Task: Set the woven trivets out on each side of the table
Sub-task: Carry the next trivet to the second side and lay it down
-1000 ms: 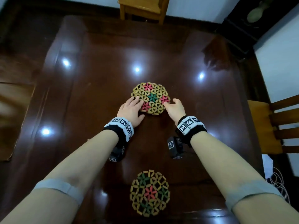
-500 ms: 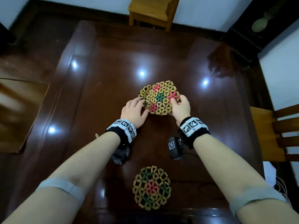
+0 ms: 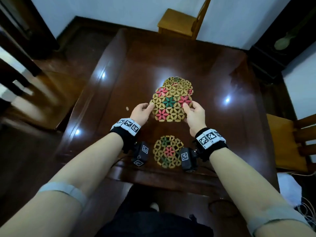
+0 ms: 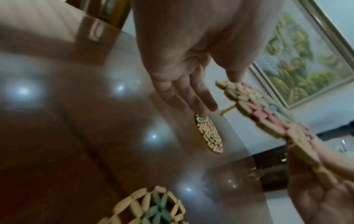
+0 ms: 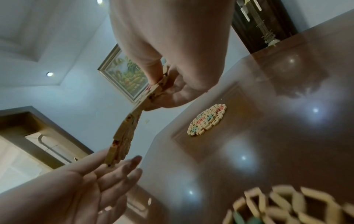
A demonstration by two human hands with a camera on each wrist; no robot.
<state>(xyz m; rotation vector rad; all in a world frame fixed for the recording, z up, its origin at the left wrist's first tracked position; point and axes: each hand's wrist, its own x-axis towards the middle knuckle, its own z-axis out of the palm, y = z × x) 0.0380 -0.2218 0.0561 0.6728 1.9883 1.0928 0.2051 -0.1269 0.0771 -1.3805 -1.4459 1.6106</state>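
Observation:
A round woven trivet with pink and green flowers hangs tilted above the dark wooden table. My right hand pinches its right edge, thumb on top, which the right wrist view also shows. My left hand has straight fingers, and only its thumb touches the trivet's left edge. A second trivet lies flat at the table's middle, partly hidden behind the lifted one. A third trivet lies by the near edge, between my wrists.
A wooden chair stands at the far side and another chair at the right side. A dark cabinet fills the back right corner. A framed painting hangs on the wall.
The top trivet has come up off the middle of the table and toward me, uncovering another one beneath. My right hand now pinches it; my view has pulled back.

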